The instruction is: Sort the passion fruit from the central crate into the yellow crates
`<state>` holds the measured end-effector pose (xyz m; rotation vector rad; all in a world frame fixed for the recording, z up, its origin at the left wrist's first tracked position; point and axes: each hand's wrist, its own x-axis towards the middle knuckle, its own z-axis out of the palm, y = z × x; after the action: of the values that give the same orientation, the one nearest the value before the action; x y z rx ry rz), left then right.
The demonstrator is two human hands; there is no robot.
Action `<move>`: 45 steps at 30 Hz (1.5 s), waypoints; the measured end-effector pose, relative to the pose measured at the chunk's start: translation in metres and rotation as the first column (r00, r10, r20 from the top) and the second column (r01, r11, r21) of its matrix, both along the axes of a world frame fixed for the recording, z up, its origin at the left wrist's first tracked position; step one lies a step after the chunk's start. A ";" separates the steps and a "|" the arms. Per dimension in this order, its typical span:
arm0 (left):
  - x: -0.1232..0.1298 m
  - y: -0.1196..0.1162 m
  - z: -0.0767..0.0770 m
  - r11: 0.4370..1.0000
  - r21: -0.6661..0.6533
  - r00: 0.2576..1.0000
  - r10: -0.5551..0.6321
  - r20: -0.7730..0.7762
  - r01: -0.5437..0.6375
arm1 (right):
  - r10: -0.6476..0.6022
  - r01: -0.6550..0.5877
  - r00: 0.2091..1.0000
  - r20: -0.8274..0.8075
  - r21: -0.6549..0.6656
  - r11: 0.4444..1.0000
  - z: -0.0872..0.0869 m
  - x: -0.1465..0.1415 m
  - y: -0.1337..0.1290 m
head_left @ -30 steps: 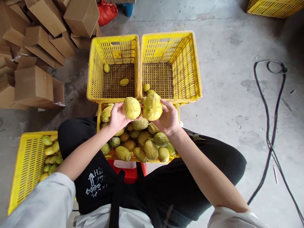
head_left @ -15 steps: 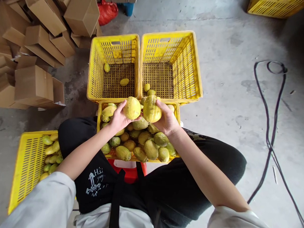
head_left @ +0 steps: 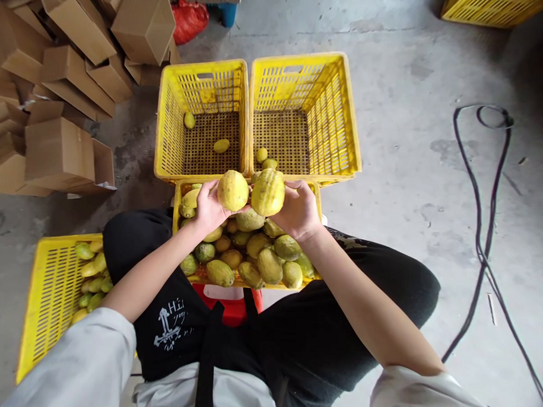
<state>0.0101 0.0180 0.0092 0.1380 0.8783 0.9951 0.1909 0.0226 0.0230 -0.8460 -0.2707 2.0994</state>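
Note:
Above the front yellow crate (head_left: 317,229) I hold up two ripe-looking fruits, apparently papayas. My left hand (head_left: 209,208) is closed around a round yellow papaya (head_left: 233,191), with the thumb on its left side and fingers beneath. Beside it, a ridged yellow papaya (head_left: 268,192) is in my right hand (head_left: 299,210), whose fingers are partly hidden behind the fruit. The two papayas are side by side, nearly touching. Under my hands the crate is heaped with green and yellow papayas (head_left: 270,266).
Two yellow crates (head_left: 204,67) (head_left: 298,61) stand just beyond, each with two fruits inside. Another fruit-filled crate (head_left: 50,296) is at my left knee. Cardboard boxes (head_left: 62,151) pile up at left, near a red sack (head_left: 189,21). A black cable (head_left: 479,234) lies on the floor at right.
Both hands stay over the front crate with their papayas. The right papaya has turned a little, and the right thumb has shifted back toward its side.

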 end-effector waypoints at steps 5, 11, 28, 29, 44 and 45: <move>0.001 0.001 0.000 0.999 0.030 0.999 0.031 0.014 -0.032 | -0.006 0.006 1.000 0.004 0.001 1.000 -0.002 0.000 0.001; 0.002 0.001 0.001 0.999 0.028 1.000 0.031 0.006 -0.031 | -0.022 0.021 1.000 0.013 0.053 0.998 -0.004 -0.002 0.002; 0.001 -0.001 -0.003 0.997 0.059 0.999 -0.051 -0.004 0.052 | -0.006 0.004 0.999 0.052 0.044 0.999 -0.004 -0.007 -0.001; 0.001 -0.001 -0.003 0.996 0.065 0.998 -0.056 0.000 0.056 | 0.002 -0.004 0.999 0.039 0.033 0.999 -0.003 -0.005 -0.001; 0.001 -0.002 -0.004 0.990 0.021 0.990 -0.139 0.026 0.138 | 0.015 -0.015 1.000 0.001 0.001 1.000 -0.003 -0.010 -0.002; 0.001 -0.002 -0.003 0.990 0.023 0.990 -0.140 0.027 0.139 | 0.013 -0.013 1.000 -0.003 -0.002 1.000 -0.003 -0.010 -0.002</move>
<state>0.0114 0.0159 0.0064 0.1998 0.8208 0.8736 0.1811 0.0210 0.0198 -0.8437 -0.2734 2.1131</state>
